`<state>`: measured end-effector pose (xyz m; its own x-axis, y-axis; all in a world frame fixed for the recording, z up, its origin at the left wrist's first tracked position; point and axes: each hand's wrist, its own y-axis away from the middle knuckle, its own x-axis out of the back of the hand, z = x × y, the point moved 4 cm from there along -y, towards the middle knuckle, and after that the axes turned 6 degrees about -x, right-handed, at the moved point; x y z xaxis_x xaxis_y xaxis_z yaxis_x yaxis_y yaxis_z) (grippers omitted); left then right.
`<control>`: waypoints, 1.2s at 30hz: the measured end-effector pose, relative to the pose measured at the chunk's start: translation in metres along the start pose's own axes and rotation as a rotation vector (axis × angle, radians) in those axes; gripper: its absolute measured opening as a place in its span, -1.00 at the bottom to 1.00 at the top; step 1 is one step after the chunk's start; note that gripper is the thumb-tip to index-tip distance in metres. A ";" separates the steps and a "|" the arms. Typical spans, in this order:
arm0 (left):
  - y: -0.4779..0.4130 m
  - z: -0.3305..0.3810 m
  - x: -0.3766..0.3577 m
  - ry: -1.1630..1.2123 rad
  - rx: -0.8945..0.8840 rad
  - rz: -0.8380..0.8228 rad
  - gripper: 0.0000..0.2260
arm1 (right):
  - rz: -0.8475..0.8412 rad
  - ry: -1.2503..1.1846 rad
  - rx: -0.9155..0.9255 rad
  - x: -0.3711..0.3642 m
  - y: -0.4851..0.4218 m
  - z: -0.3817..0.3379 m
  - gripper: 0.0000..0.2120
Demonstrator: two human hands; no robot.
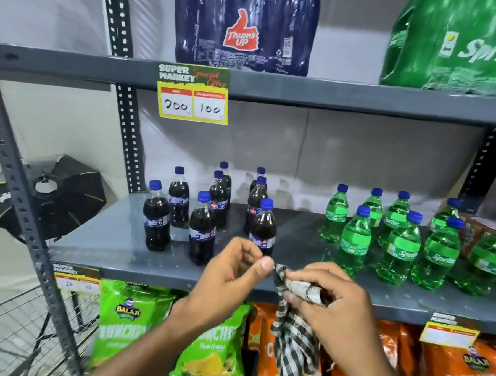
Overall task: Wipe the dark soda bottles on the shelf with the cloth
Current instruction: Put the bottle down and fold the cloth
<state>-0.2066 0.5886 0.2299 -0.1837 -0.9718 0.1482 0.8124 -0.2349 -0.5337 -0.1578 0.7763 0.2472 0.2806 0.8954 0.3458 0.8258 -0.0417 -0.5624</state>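
Several dark soda bottles [201, 228] with blue caps stand upright on the middle grey shelf [117, 247], left of centre. In front of the shelf edge, my right hand [338, 304] grips a black-and-white checked cloth [293, 342] that hangs down over the snack bags. My left hand [230, 276] is just left of it, fingers curled, thumb tip touching the cloth's top corner. Both hands are below and in front of the nearest dark bottle [263, 229], not touching any bottle.
Green Sprite bottles [399, 247] fill the right of the same shelf. Shrink-wrapped packs of Thums Up [243, 29] and Sprite [455, 46] sit on the shelf above, with a price tag [192, 94] on its edge. Snack bags [130, 325] below. A black softbox [48, 197] stands at left.
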 end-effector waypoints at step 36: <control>0.467 -0.137 0.546 -0.379 1.018 0.971 -0.80 | -1.120 0.195 -0.338 -0.720 0.154 -0.083 -0.73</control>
<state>-0.0033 -0.0550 -0.0524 0.6785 -0.6332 0.3724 0.5911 0.7716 0.2350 -0.1926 0.0890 -0.0260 -0.6350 0.4262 0.6444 0.7380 0.5811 0.3429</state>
